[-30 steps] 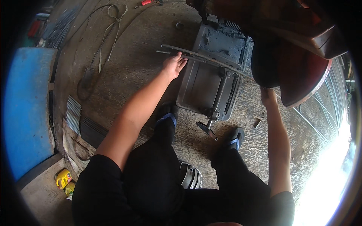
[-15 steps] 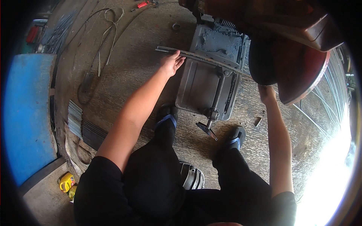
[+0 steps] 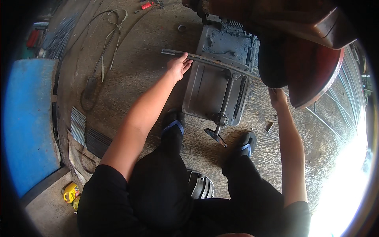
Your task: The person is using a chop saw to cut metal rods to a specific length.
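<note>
Two hands up: your left hand (image 3: 178,66) clamped on metal bar (image 3: 205,62) upper centre; right hand (image 3: 277,98) under saw guard (image 3: 312,75), grip unclear.

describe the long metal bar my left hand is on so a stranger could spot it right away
Find the grey machine base on the concrete floor ahead of the feet. The metal bar lies across its upper part, under the left hand. It is long, thin and rusty, and unlike the threaded screw it runs crosswise, overhanging the base.
</note>
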Demonstrator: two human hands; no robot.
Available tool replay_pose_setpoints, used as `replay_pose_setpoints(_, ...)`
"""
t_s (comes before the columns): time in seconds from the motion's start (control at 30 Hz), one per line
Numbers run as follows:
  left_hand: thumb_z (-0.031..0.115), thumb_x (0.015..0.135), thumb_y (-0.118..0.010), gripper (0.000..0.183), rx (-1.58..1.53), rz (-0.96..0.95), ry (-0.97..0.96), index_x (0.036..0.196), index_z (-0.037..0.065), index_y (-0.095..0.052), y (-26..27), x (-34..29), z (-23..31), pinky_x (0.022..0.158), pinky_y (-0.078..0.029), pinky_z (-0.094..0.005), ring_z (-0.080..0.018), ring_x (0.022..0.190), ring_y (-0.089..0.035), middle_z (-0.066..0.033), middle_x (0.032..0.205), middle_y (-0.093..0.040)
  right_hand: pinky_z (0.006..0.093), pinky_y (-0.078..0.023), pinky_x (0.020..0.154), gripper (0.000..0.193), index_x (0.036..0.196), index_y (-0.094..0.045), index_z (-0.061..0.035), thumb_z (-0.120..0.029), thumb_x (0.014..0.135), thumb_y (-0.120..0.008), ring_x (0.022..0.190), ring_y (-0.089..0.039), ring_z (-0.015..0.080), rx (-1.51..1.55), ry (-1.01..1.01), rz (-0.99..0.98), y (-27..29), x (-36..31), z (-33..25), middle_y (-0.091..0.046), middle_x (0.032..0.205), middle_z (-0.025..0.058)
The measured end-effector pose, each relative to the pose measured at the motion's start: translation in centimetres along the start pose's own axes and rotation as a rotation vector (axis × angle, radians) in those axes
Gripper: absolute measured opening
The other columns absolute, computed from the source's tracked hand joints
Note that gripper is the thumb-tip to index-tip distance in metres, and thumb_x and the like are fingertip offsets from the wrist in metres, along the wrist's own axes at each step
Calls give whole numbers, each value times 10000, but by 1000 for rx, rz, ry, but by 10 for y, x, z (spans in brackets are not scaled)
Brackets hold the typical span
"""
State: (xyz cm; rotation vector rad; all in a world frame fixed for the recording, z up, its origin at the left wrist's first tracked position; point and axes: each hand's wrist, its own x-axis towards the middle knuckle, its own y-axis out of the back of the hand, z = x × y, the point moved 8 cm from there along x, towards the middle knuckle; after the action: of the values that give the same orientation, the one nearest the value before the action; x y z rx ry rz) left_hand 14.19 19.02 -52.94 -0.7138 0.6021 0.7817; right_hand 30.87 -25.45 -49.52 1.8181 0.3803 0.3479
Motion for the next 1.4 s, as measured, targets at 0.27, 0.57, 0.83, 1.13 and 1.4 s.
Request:
replay_pose_setpoints(0.27,156,827,-706,214,14,-3,-24,932,63,-544,1,-4,1,758,-550,-282,-194,857,-635,-62,887,-603,475,-451,818,430,1034,-639,-116,-472,918,-427,971,-584,397,-152,87,146,-34,3,34,-638,972,209)
replay_pose_setpoints(0.57,155,822,-712,209,43,6,-21,929,67,-557,2,-2,1,760,-546,-279,-182,840,-640,-58,882,-617,473,-446,838,448,1139,-592,-140,-487,909,-426,999,-573,404,-10,-149,-343,-15,3,11,-628,1022,212)
replay_pose_setpoints(0.83,167,811,-725,210,61,-4,-9,913,65,-572,3,0,3,736,-546,-282,-171,806,-640,-52,854,-624,459,-451,846,441,1173,-570,-153,-483,911,-439,1012,-570,396,-31,-164,-344,-33,3,23,-628,1048,196)
replay_pose_setpoints(1.13,177,802,-736,216,134,-3,-13,915,76,-582,0,-6,6,703,-534,-280,-168,790,-641,-48,842,-631,441,-461,826,359,1146,-573,-160,-424,931,-459,1005,-579,374,626,-63,61,-53,7,53,-640,1037,169)
replay_pose_setpoints(1.4,184,806,-733,207,126,-1,-3,914,83,-587,0,-3,5,700,-527,-278,-168,794,-639,-41,844,-632,418,-468,808,297,1112,-587,-146,-364,925,-511,1001,-582,363,-73,-139,-292,-27,5,21,-647,1019,161)
